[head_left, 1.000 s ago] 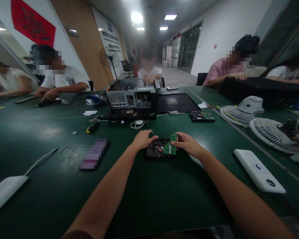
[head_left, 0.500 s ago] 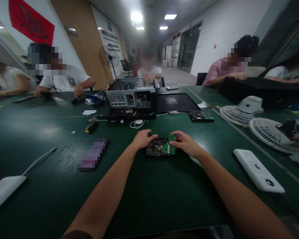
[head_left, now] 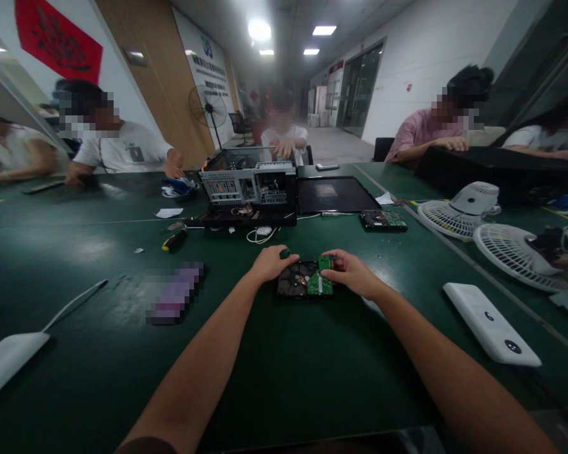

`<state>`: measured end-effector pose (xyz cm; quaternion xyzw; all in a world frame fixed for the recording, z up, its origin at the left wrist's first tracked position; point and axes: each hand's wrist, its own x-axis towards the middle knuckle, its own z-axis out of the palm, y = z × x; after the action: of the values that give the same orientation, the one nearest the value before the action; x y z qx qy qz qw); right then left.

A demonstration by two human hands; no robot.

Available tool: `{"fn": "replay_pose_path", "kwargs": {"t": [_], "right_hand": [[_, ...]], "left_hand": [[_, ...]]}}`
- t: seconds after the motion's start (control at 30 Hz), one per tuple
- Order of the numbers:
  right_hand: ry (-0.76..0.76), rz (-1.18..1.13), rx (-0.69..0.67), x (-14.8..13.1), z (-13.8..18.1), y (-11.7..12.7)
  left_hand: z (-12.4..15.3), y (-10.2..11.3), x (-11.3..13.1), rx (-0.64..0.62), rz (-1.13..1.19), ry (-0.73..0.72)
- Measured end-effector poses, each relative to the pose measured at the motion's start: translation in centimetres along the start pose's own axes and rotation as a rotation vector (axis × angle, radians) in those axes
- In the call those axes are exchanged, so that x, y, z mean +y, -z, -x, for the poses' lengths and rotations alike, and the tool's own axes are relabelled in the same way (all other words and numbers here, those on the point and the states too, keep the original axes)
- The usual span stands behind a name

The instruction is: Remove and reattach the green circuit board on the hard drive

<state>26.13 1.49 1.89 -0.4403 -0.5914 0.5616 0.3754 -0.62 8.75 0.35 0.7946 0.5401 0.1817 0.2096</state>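
Observation:
In the head view a hard drive (head_left: 293, 282) lies on the green table, its dark underside up. On its right part sits a green circuit board (head_left: 319, 284). My left hand (head_left: 271, 263) is closed at the drive's upper left corner, thumb along the edge; its other fingers are mostly hidden. A small dark rounded thing (head_left: 284, 253) shows by that thumb, its kind unclear. My right hand (head_left: 353, 272) pinches the board's upper right end between thumb and fingers. Whether the board is lifted off the drive I cannot tell.
Ahead stands an opened computer case (head_left: 250, 186) beside a black panel (head_left: 338, 194). A second hard drive (head_left: 383, 221) lies beyond my right hand. Around are a screwdriver (head_left: 175, 240), a phone (head_left: 177, 294), a white power bank (head_left: 490, 323) and white fan parts (head_left: 515, 255). Several people sit around the table.
My hands, the hard drive and the board look nearly unchanged. At the far left, a co-worker's hand has shifted right, and the dark thing under it no longer shows.

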Motion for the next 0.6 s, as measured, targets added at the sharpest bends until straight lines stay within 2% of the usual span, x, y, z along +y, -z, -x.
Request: {"fn": "replay_pose_path", "kwargs": {"t": [0.27,0.47,0.6], "right_hand": [[0.093,0.257,0.075,0.8,-0.4,0.1],[0.093,0.503,0.119,1.6,-0.5,0.7],[0.076,0.579,0.113,1.2,-0.2,0.5]], "left_hand": [[0.0,-0.3,-0.3,0.032,0.022,-0.018],[-0.1,-0.3,-0.3,0.037,0.032,-0.019],[0.0,-0.3,-0.2,0.032,0.033,-0.011]]}}
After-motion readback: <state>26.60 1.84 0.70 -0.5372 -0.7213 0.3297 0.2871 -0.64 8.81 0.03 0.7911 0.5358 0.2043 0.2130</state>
